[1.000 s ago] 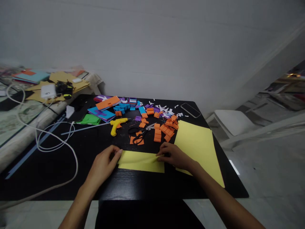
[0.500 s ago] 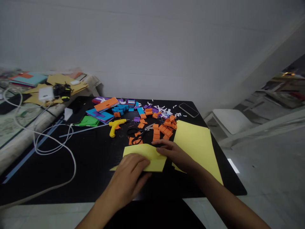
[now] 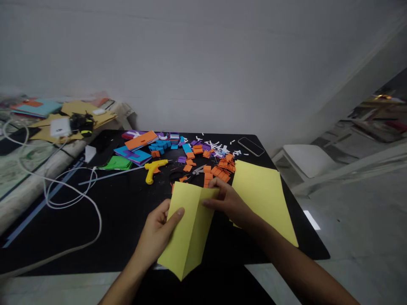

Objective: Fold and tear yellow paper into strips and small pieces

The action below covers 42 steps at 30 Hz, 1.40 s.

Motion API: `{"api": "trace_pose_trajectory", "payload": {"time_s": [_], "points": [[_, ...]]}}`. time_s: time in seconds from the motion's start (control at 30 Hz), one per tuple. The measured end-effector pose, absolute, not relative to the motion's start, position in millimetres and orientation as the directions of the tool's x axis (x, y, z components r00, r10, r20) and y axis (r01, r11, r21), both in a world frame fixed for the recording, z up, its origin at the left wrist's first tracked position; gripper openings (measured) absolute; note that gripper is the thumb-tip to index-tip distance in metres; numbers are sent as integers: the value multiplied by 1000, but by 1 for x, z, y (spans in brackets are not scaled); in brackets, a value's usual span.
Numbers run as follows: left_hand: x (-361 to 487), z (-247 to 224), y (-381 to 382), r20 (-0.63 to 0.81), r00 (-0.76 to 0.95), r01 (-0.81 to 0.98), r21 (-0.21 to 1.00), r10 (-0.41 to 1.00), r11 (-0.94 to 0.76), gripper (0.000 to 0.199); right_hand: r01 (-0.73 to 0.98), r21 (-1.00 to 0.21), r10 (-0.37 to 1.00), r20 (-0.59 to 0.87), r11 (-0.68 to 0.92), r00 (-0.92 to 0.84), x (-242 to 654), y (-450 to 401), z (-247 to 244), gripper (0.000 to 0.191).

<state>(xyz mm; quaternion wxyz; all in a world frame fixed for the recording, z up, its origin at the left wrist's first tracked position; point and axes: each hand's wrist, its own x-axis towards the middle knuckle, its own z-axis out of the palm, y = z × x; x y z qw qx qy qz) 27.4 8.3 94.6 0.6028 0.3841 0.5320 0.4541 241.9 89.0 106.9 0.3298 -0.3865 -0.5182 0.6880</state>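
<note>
A yellow sheet of paper (image 3: 182,228) with a lengthwise crease is held up over the front of the black table. My left hand (image 3: 157,228) grips its left edge, thumb on the near face and fingers behind. At the upper right corner my right hand (image 3: 230,203) pinches the sheet between thumb and fingers. More yellow sheets (image 3: 262,195) lie flat in a stack to the right, beside my right forearm. Behind the held sheet are scissors (image 3: 197,171), their handles partly hidden, and folded orange paper pieces (image 3: 222,173).
A yellow glue gun (image 3: 152,169) lies left of the scissors. Green paper pieces (image 3: 117,163), folded blue and orange papers (image 3: 141,140) and white scraps (image 3: 219,147) cover the back. A phone (image 3: 251,146) rests at the back right. A white cable (image 3: 98,212) loops across the left. A white stool (image 3: 307,161) stands right.
The yellow sheet, earlier folded low on the table, is now lifted, turned and partly unfolded along its crease. My left hand has shifted left to its side edge.
</note>
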Motion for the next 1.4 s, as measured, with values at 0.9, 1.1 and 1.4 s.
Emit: {"api": "trace_pose_trajectory", "payload": {"time_s": [0.9, 1.1, 1.4], "points": [[29, 13, 16, 274, 373, 882, 194, 886, -431, 46, 694, -219, 723, 308, 686, -618, 231, 56, 11, 39], [36, 12, 13, 250, 337, 911, 158, 908, -382, 49, 718, -154, 723, 307, 679, -619, 227, 54, 1, 43], [43, 9, 9, 266, 299, 922, 166, 916, -349, 49, 745, -147, 740, 343, 651, -579, 221, 46, -4, 44]]}}
